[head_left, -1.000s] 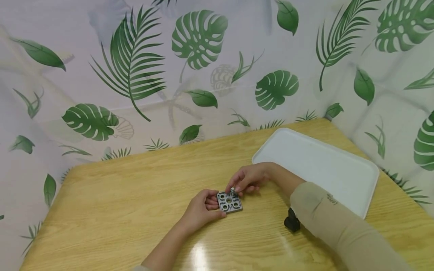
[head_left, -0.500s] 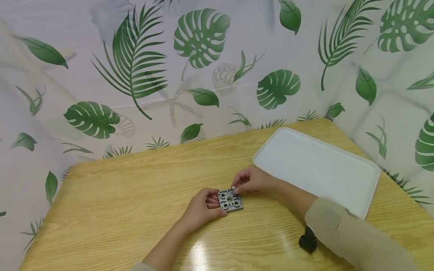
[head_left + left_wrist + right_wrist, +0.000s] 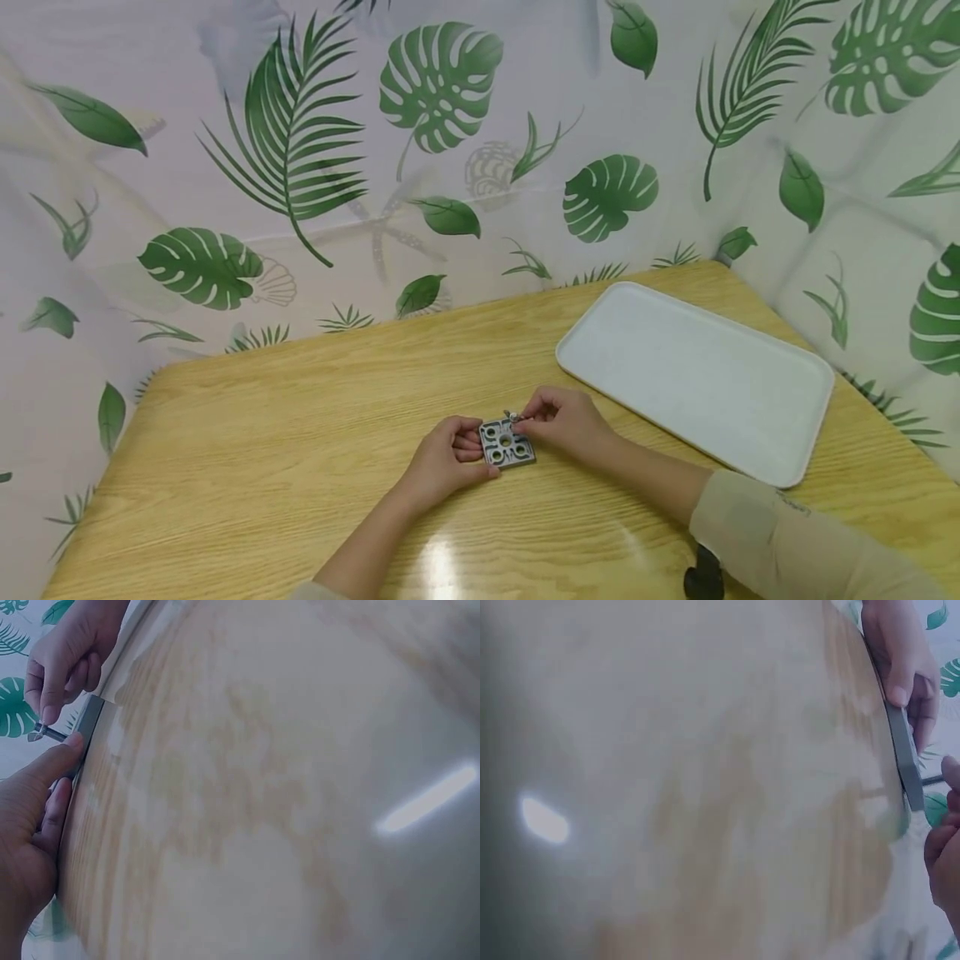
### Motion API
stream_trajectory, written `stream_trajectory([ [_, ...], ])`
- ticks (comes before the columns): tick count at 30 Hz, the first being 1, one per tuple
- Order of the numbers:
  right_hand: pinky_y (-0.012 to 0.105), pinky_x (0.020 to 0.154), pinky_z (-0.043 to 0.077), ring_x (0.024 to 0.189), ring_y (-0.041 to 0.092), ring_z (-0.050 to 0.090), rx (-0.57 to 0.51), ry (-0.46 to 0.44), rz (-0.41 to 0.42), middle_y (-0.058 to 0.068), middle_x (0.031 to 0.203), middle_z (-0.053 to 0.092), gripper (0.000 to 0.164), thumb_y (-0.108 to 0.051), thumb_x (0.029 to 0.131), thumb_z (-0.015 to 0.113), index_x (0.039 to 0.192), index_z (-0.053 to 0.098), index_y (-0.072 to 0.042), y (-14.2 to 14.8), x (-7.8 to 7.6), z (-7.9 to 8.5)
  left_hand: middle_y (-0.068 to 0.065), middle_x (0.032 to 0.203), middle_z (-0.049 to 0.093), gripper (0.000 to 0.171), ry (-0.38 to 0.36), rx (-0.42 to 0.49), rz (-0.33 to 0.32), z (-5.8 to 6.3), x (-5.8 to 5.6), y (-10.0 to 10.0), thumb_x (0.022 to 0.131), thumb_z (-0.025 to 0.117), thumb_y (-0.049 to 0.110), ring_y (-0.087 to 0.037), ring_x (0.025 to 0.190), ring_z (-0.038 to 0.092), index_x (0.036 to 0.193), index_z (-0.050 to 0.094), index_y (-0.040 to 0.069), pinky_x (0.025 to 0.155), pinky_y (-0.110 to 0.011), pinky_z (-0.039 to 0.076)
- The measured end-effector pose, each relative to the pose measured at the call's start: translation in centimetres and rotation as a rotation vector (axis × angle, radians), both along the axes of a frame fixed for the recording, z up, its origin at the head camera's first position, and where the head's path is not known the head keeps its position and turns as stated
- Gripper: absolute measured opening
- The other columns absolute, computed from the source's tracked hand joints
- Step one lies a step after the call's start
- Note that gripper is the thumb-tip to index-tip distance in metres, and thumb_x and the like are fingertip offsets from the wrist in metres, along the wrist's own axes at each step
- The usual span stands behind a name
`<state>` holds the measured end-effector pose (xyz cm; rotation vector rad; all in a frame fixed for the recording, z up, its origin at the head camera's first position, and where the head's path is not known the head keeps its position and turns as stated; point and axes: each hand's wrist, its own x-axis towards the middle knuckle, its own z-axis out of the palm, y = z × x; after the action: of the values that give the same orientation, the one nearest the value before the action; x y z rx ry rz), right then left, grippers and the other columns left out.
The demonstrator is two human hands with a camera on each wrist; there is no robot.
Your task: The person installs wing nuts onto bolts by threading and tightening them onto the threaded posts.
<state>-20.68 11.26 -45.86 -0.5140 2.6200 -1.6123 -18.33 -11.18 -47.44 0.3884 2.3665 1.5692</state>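
A square grey metal plate (image 3: 513,455) with several round holes and curved slots lies on the wooden table in the head view. My left hand (image 3: 442,467) holds it by the left edge, thumb along the near side and fingers at the far side. At the plate's far right corner, my right hand (image 3: 564,423) pinches a small metal screw (image 3: 513,417) with a shiny head. Seen from the left wrist, the screw (image 3: 51,733) stands out from the plate's face, its head away from the plate. The right wrist view shows the plate (image 3: 904,750) edge-on.
A white rectangular tray (image 3: 697,379) lies at the back right of the table (image 3: 300,433), beyond my right forearm. Something black (image 3: 703,575) hangs below the beige right sleeve (image 3: 795,533). A leaf-printed cloth (image 3: 465,167) rises behind the table's far edge.
My right hand has turned around the screw, from behind the corner toward its right side, and the forearm has swung nearer to me. My left hand and the plate stay in place.
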Motion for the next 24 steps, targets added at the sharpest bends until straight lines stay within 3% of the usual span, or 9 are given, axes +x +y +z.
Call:
stream_trajectory([
  [3,0.019,0.049,0.041,0.057,0.008,0.048,0.029,-0.099,0.078,-0.001,0.071,0.057,0.02,-0.013,0.074,0.08,0.086,0.066,-0.005,0.8,-0.9,0.4,-0.007,0.106,0.057,0.069,-0.005,-0.001,-0.006,0.0,0.0,0.0,0.072,0.084,0.019,-0.015,0.091,0.059,0.128,0.05,0.0,0.08,-0.02,0.053],
  [6,0.019,0.047,0.038,0.055,0.008,0.045,0.029,-0.25,0.272,0.0,0.079,0.058,0.026,-0.011,0.08,0.074,0.101,0.064,-0.001,2.0,-2.9,0.9,-0.006,0.106,0.057,0.069,-0.009,-0.002,-0.004,0.0,0.0,0.1,0.071,0.084,0.019,-0.015,0.091,0.059,0.128,0.049,0.0,0.08,-0.021,0.052],
  [9,0.019,0.045,0.037,0.055,0.008,0.043,0.015,-0.463,0.5,0.001,0.085,0.058,0.033,-0.007,0.085,0.067,0.116,0.061,0.004,2.8,-5.3,1.4,-0.008,0.106,0.058,0.069,-0.002,0.0,-0.002,0.0,0.1,0.1,0.071,0.084,0.018,-0.016,0.091,0.059,0.128,0.05,-0.001,0.08,-0.021,0.053],
  [13,0.02,0.044,0.038,0.054,0.008,0.042,0.048,-0.669,0.695,0.0,0.085,0.057,0.039,-0.006,0.088,0.063,0.126,0.057,0.002,2.6,-7.9,1.7,-0.01,0.106,0.058,0.068,0.007,0.007,-0.001,0.1,0.0,0.0,0.071,0.084,0.017,-0.016,0.09,0.059,0.127,0.05,-0.002,0.08,-0.021,0.052],
  [17,0.02,0.046,0.039,0.053,0.008,0.043,0.039,-0.755,0.759,-0.001,0.092,0.063,0.04,-0.011,0.089,0.064,0.126,0.058,0.001,2.2,-9.1,1.6,-0.009,0.106,0.058,0.067,0.0,0.005,-0.001,0.1,0.0,0.0,0.071,0.084,0.017,-0.016,0.09,0.059,0.126,0.05,-0.001,0.08,-0.021,0.052],
  [24,0.017,0.043,0.036,0.05,0.005,0.039,-0.028,-0.857,0.736,0.001,0.08,0.06,0.029,-0.018,0.099,0.05,0.116,0.065,-0.001,2.1,-9.2,1.2,-0.008,0.105,0.058,0.067,0.006,0.006,0.006,0.0,0.0,-0.1,0.07,0.084,0.016,-0.016,0.09,0.059,0.126,0.051,0.0,0.08,-0.021,0.052],
])
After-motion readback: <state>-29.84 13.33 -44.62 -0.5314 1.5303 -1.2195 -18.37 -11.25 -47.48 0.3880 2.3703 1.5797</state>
